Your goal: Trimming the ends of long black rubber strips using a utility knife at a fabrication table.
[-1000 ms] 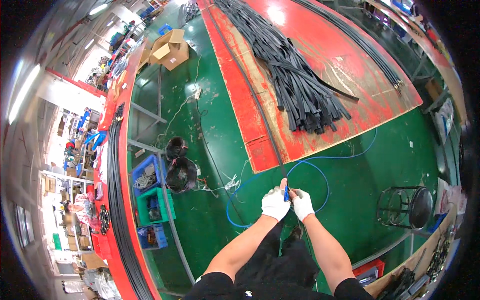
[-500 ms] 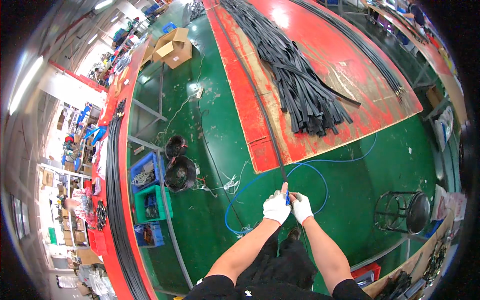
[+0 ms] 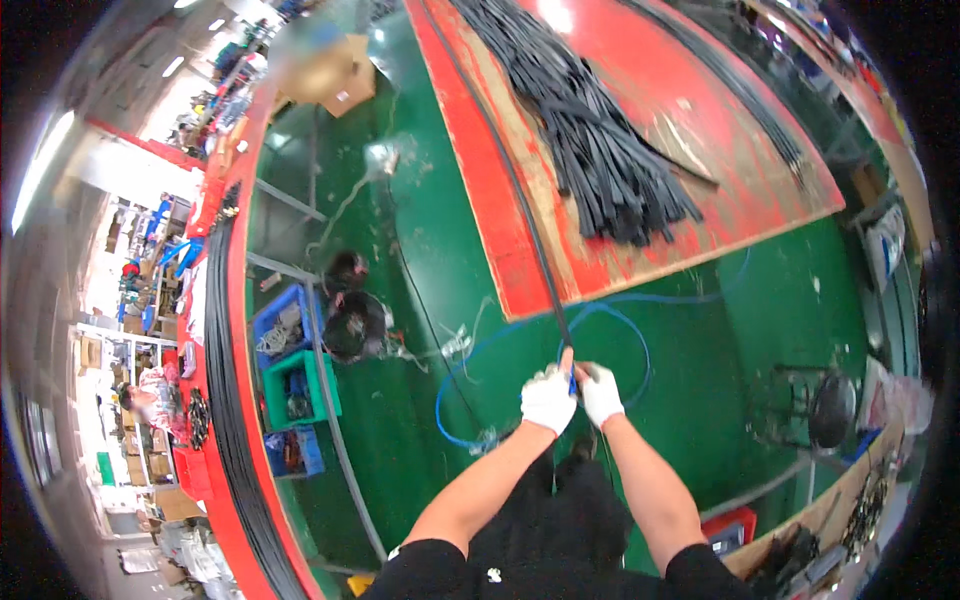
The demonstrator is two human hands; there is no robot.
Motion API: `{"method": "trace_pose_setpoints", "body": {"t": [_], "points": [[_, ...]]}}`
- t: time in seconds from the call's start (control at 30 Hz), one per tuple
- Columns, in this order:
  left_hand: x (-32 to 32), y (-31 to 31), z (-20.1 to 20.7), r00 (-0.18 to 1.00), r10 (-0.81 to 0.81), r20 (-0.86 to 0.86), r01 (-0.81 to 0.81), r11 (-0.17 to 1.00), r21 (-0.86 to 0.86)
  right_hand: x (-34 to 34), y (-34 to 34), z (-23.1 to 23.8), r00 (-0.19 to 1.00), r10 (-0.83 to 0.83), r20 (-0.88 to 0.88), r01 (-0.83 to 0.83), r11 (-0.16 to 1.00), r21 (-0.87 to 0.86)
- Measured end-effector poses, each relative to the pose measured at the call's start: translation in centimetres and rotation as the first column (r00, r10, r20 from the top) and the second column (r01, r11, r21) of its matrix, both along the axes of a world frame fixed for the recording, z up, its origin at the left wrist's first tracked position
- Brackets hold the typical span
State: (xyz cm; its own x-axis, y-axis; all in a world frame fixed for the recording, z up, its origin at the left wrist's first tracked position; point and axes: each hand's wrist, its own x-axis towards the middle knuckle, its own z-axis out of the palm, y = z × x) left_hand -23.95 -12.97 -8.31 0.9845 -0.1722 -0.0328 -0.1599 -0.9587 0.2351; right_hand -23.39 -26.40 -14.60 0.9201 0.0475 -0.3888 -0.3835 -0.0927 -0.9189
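Both of my hands wear white gloves and meet in front of me above the green floor. My left hand (image 3: 547,399) and my right hand (image 3: 601,392) are closed together around the near end of a long thin black strip (image 3: 530,250), with a small blue tool or handle between them. The strip runs away from my hands along the left edge of the red worktable (image 3: 700,120). A large bundle of black strips (image 3: 590,150) lies on that table.
A blue hose (image 3: 500,345) loops on the green floor around my hands. Blue and green crates (image 3: 295,375) and black round objects (image 3: 350,310) sit to the left. A black stool (image 3: 825,410) stands to the right. Cardboard boxes (image 3: 335,70) lie far off.
My hands have stayed together on the strip end; the view has shifted slightly, with the hands now a little lower and nearer the table's corner.
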Motion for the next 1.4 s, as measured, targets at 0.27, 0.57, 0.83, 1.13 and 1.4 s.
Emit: {"method": "trace_pose_setpoints", "body": {"t": [0.27,0.57,0.83,1.13,1.4], "points": [[0.2,-0.5,1.1,0.977,0.067,-0.203,-0.076,0.996,-0.036,0.1,-1.3,1.7,0.981,0.059,-0.186,-0.031,0.988,0.151],[1.9,-0.8,2.1,0.955,0.047,-0.292,-0.059,0.998,-0.033,0.4,-2.0,0.5,0.979,0.038,-0.200,0.016,0.966,0.258],[2.5,-1.0,2.4,0.956,-0.006,-0.292,-0.005,0.999,-0.038,0.8,-2.6,2.2,0.981,0.054,-0.185,-0.011,0.974,0.227],[2.6,1.0,1.5,0.961,0.161,-0.223,-0.199,0.967,-0.159,1.0,-2.8,1.5,0.984,0.079,-0.158,-0.039,0.970,0.240],[4.3,1.9,-0.6,0.930,0.291,-0.226,-0.360,0.846,-0.393,1.2,-2.6,3.7,0.972,0.133,-0.194,-0.112,0.987,0.118]]}}
